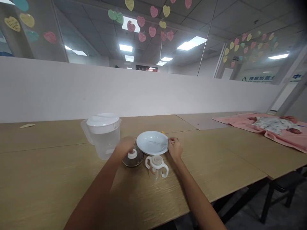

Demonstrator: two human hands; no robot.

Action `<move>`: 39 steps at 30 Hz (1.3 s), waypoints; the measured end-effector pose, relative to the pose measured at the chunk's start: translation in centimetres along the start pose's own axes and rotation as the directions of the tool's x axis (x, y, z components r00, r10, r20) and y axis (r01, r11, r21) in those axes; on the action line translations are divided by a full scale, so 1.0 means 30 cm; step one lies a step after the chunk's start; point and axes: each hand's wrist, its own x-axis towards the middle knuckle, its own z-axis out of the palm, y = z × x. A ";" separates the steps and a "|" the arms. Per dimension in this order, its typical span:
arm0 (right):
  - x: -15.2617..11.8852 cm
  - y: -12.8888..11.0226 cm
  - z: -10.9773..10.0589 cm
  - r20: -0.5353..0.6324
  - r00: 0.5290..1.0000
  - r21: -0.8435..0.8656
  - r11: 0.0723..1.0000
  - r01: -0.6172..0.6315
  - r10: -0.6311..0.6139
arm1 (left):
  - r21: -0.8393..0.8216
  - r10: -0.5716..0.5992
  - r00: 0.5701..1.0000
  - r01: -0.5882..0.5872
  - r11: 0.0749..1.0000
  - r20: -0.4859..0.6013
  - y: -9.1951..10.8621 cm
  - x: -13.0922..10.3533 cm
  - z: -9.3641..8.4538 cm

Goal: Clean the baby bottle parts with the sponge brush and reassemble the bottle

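- plate [153, 142]: right hand [175, 148] fingers are pinching a thin stick [157, 142] lying across it; keeping it level helps.
- left hand [124, 147] fingers are curling around the glass lid [132, 157] at 9 o'clock on the surface [59, 172].

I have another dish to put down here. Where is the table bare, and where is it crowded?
Bare wood lies left of the clear plastic pitcher, and between the white round plate and the pink blanket. It is crowded where the left hand, right hand and clear handled baby bottle cluster.
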 end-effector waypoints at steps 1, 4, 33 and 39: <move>0.003 -0.006 -0.006 -0.039 0.999 -0.008 1.000 0.020 -0.020 | 0.041 -0.015 1.000 0.016 0.999 -0.020 0.019 -0.020 -0.024; 0.006 -0.029 -0.031 -0.145 0.983 -0.017 0.993 0.114 -0.115 | 0.214 -0.013 0.997 0.030 0.976 -0.080 0.112 -0.083 -0.089; 0.004 -0.018 -0.087 -0.068 0.790 -0.087 0.792 0.604 -0.610 | 0.480 0.476 0.879 -0.420 0.770 0.006 0.336 -0.077 0.082; 0.031 -0.033 -0.111 -0.435 0.883 0.109 0.964 0.243 -0.174 | -0.198 0.410 0.891 -0.446 0.873 -0.197 0.271 -0.114 0.031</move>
